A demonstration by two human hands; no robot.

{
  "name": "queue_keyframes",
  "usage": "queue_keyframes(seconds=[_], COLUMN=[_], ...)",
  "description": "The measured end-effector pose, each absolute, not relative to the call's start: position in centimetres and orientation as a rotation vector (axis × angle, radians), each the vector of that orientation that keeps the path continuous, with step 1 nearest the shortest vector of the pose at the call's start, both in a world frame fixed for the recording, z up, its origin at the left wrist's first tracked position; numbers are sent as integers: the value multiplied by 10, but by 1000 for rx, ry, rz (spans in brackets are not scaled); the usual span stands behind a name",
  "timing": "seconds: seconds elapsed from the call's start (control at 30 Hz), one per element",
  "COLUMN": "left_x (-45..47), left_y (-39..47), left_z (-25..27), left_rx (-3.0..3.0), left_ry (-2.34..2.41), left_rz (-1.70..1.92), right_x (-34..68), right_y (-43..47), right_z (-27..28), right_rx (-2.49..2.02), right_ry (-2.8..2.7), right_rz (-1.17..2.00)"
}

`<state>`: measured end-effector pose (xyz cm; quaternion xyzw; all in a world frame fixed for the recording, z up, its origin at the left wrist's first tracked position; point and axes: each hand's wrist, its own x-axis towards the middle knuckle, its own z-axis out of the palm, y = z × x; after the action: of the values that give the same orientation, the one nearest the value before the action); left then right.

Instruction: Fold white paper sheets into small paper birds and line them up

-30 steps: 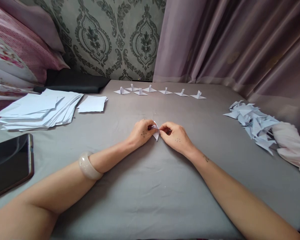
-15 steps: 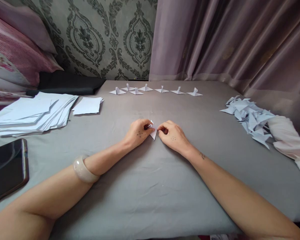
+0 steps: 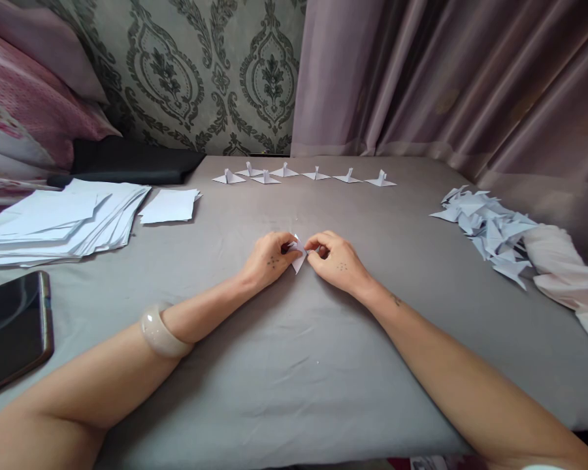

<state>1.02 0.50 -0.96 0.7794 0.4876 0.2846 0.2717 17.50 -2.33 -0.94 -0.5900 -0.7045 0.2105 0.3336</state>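
My left hand (image 3: pixel 268 260) and my right hand (image 3: pixel 337 262) meet at the middle of the grey sheet (image 3: pixel 294 365), both pinching a small folded white paper piece (image 3: pixel 298 253). Its pointed tip sticks out downward between my fingers; the rest is hidden by them. A pale bangle (image 3: pixel 161 331) sits on my left forearm. Both forearms rest on the sheet.
A row of several folded paper birds (image 3: pixel 304 175) stands at the far edge. A heap of folded paper pieces (image 3: pixel 490 228) and a white cloth (image 3: pixel 566 267) lie right. Stacked white sheets (image 3: pixel 63 219), a smaller stack (image 3: pixel 169 205) and a dark phone (image 3: pixel 10 329) lie left.
My hands stay closed on the paper piece, with my right fingers shifting slightly on it. The view has drifted a little, so everything sits slightly higher and further left in the picture.
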Motion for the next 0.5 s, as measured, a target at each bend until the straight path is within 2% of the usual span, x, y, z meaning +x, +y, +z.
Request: queue_keyframes(seconds=[0.5], left_x=[8], left_y=[8], left_z=[-15], left_rx=[2236], left_ry=[1286], left_rz=[797], right_x=[164], right_y=[-19], right_z=[5], right_rx=[-1630], right_ry=[-1714], right_rz=[754])
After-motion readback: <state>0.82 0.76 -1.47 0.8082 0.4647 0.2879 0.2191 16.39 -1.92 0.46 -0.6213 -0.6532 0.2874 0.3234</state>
